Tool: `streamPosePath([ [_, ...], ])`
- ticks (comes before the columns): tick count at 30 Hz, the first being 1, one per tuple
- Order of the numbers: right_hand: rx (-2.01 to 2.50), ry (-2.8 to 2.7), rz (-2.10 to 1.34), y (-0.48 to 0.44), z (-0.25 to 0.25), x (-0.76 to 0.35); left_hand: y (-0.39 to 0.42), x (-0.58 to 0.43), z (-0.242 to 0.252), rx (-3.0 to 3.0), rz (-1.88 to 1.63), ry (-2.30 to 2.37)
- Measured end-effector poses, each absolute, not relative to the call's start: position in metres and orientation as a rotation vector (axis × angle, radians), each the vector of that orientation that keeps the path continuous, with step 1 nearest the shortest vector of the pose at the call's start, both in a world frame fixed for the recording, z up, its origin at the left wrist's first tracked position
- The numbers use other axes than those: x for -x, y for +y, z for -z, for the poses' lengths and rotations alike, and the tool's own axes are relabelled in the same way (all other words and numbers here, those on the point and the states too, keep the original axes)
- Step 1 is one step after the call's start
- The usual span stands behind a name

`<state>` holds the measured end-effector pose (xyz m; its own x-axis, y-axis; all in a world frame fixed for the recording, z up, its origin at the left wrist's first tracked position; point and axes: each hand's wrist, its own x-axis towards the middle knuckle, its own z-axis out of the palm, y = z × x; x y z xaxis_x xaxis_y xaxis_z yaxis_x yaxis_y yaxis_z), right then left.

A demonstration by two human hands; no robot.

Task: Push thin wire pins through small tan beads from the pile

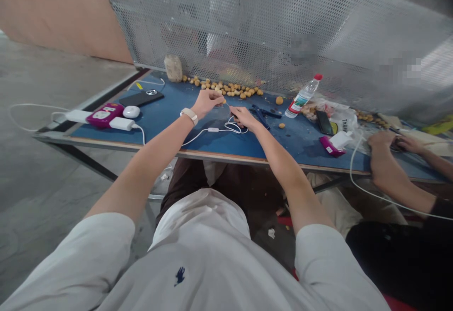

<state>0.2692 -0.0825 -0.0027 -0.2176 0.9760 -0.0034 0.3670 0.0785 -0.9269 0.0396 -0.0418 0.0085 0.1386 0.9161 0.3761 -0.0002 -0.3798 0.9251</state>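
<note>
One small round tan ball [224,101] between fingertips [219,97].

You have before you a table top [159,124] of matt blue, a little rough, with a wood edge [141,146]. The white cable [212,130] is smooth plastic, the bottle [303,96] is glossy clear plastic, and the screen [247,23] is perforated metal.

My left hand [207,103] and right hand [244,118] are mid-tabletop [159,127], cable [230,129] just before them. Phone [141,97] left, water bottle [303,96] right. Small round lumps [222,88] behind, along a perforated metal panel [269,23].
</note>
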Motion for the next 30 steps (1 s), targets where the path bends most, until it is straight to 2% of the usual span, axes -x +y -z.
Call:
streamPosePath([
  [30, 1.268, -1.732, -1.080, -0.0900, 0.0010, -0.2693, -0.0396, -0.0387, -0.0069, -1.584, -1.360, 0.915],
])
